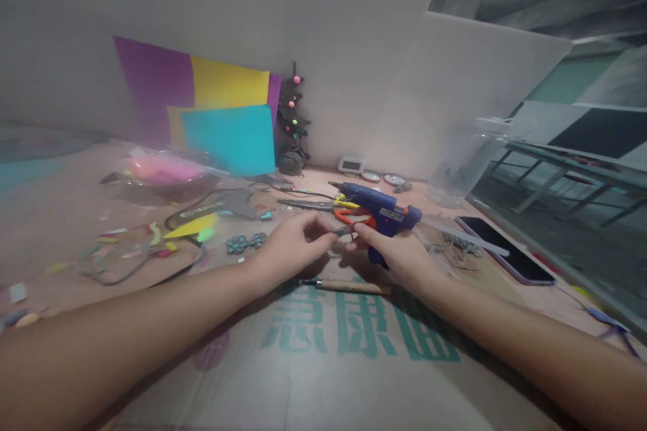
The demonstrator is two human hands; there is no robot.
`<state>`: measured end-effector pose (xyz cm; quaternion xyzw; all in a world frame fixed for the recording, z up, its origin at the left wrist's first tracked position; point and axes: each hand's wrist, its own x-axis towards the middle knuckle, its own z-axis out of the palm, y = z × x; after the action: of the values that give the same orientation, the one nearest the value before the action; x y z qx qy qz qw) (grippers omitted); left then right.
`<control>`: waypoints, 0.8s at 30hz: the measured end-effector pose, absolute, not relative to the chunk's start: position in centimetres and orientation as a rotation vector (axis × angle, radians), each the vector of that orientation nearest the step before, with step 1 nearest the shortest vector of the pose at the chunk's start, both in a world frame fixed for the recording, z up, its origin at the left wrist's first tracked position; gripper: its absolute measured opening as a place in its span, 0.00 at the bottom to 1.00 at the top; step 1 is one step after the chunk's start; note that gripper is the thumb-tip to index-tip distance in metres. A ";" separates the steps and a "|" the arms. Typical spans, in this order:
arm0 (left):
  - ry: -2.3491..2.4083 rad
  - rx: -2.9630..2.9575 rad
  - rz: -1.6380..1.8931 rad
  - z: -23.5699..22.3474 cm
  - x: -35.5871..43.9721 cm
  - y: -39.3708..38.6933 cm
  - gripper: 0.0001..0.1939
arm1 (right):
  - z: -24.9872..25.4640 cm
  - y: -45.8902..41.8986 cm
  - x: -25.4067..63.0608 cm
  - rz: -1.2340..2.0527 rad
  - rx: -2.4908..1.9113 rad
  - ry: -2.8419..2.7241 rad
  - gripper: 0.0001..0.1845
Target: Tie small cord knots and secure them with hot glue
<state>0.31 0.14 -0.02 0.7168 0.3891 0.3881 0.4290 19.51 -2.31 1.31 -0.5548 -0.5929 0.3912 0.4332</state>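
My left hand [298, 242] is closed, pinching a small blue-grey piece [342, 232] too small to make out clearly. At its other side, the thumb and fingertips of my right hand [389, 249] meet the same piece. A dark blue hot glue gun [377, 201] rises above my right hand, nozzle to the left; its handle passes behind my thumb and shows again below it, inside the closed hand. A clear glue stick [465, 237] juts from its rear. Below my hands lies a wooden-handled carving tool [348, 286]. Orange-handled scissors [313, 205] lie just beyond.
Blue-grey flower-like pieces [246, 242] lie left of my left hand, near colourful scraps [156, 236]. A phone [505, 249] is at right. At the back stand coloured sheets [227, 138], a small decorated tree [294, 114], a white timer [351, 164] and a clear container [449, 175].
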 end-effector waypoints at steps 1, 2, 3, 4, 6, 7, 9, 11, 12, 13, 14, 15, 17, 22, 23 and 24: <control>0.960 1.781 0.955 -0.1 0.3 0.2 0.07 | 1.1 -2.2 19.5 1.004 -1.345 -1.443 0.17; 0.950 1.777 0.943 -0.2 0.4 0.2 0.06 | 0.9 -2.1 19.5 1.003 -1.319 -1.424 0.17; 0.944 1.780 0.935 -0.3 0.4 0.2 0.06 | 0.8 -2.1 19.6 0.980 -1.315 -1.424 0.16; 0.943 1.791 0.931 -0.4 0.4 0.3 0.05 | 0.8 -2.1 19.6 0.935 -1.333 -1.437 0.15; 0.930 1.840 0.923 -0.5 0.4 0.3 0.05 | 1.0 -2.2 19.6 0.830 -1.407 -1.486 0.13; 0.918 1.872 0.922 -0.5 0.3 0.3 0.05 | 1.2 -2.3 19.6 0.791 -1.443 -1.510 0.13; 0.907 1.933 0.927 -0.4 0.3 0.2 0.06 | 1.6 -2.5 19.4 0.754 -1.483 -1.545 0.12; 0.929 1.995 0.938 -0.3 0.3 0.1 0.06 | 2.0 -2.7 19.3 0.745 -1.481 -1.558 0.11; 0.943 2.026 0.951 -0.3 0.3 0.0 0.07 | 2.1 -2.8 19.2 0.744 -1.472 -1.559 0.11; 0.953 2.057 0.965 -0.2 0.2 0.0 0.07 | 2.2 -2.8 19.1 0.749 -1.467 -1.561 0.10; 0.957 2.085 0.984 -0.1 0.2 0.0 0.07 | 2.3 -2.8 19.1 0.759 -1.467 -1.566 0.09; 0.959 2.110 1.001 -0.1 0.2 0.0 0.07 | 2.3 -2.9 19.0 0.770 -1.468 -1.571 0.08; 0.973 2.147 1.024 0.0 0.1 0.1 0.08 | 2.2 -2.8 19.1 0.797 -1.457 -1.588 0.08; 0.989 2.078 1.005 0.0 0.0 0.4 0.07 | 1.3 -2.7 19.5 0.919 -1.324 -1.565 0.13; 0.988 2.045 1.002 0.0 0.0 0.4 0.06 | 1.3 -2.7 19.5 0.948 -1.294 -1.550 0.14; 0.991 2.016 1.005 0.0 0.0 0.4 0.06 | 1.3 -2.7 19.5 0.970 -1.269 -1.537 0.15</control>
<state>0.01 0.41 -0.05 0.7721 0.3797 0.3849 0.3340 19.51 -2.73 1.26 -0.5124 -0.6205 0.3916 0.4461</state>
